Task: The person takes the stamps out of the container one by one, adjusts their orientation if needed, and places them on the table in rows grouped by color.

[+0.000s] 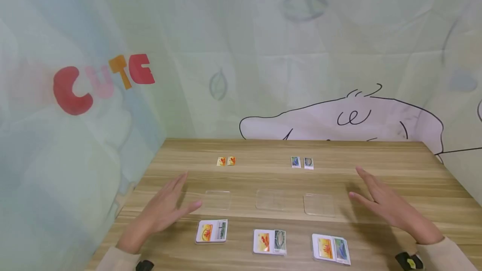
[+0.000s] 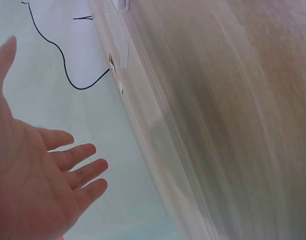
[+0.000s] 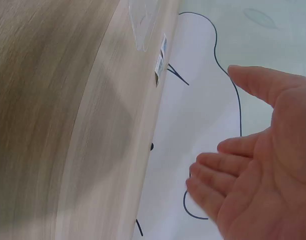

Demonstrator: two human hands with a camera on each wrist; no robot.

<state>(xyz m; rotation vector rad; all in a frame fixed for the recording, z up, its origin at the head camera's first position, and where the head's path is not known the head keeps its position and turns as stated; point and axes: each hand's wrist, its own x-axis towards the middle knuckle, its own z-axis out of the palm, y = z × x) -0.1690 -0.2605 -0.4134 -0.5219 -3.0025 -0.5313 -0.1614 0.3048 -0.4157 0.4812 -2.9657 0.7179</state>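
My left hand (image 1: 162, 207) hovers over the left side of the table, fingers spread and holding nothing. Its palm and straight fingers show in the left wrist view. On the other side my right hand (image 1: 391, 207) is likewise held up, fingers extended, touching no object. Between the hands lie three clear plastic squares in a row: a left one (image 1: 217, 200), a middle one (image 1: 270, 200) and a right one (image 1: 319, 205). Nearer the front are three white-edged rectangular pieces (image 1: 211, 231), (image 1: 269, 241), (image 1: 331, 249), each bearing an orange picture beside a green or blue one.
Toward the back of the wooden table (image 1: 263, 179) lie two small orange picture cards (image 1: 221, 161) and, further right, two blue-green picture cards (image 1: 295, 162). A printed curtain (image 1: 226, 53) hangs behind the table and along its left side.
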